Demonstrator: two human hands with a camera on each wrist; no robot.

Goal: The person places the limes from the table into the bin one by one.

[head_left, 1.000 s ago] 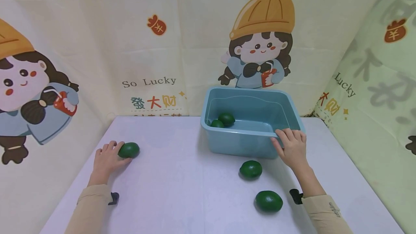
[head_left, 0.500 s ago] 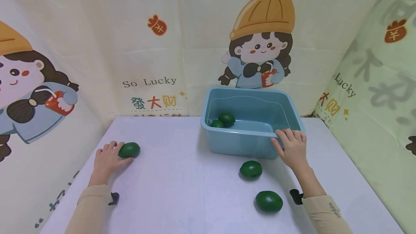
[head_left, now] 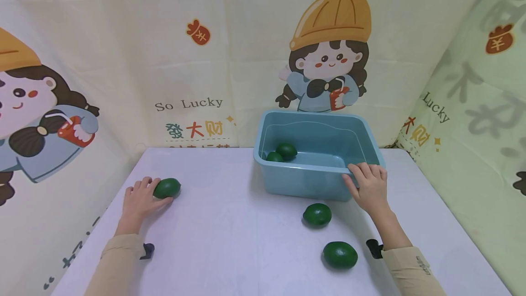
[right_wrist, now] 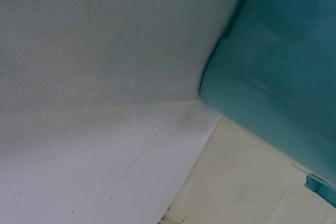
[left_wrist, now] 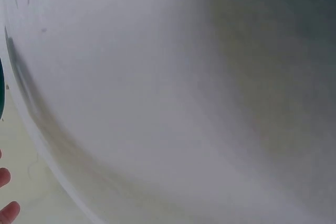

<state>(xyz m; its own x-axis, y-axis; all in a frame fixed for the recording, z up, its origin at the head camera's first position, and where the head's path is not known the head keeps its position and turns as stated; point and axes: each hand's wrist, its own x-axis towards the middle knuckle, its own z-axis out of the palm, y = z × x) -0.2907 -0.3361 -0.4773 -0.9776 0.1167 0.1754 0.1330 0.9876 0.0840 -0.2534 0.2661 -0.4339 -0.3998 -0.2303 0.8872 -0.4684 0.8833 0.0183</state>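
Head view: left hand [head_left: 139,202] curled round green fruit [head_left: 166,188] on desk [head_left: 222,241], far left. Right hand [head_left: 370,186] grips front rim of blue bin [head_left: 306,182]; 2 fruits inside, 2 loose nearby. Left wrist view: mostly desk, fingertips [left_wrist: 8,211] at edge. Right wrist view: bin wall [right_wrist: 273,72] only. Risk: round fruit could roll off left edge w/ loose grip.
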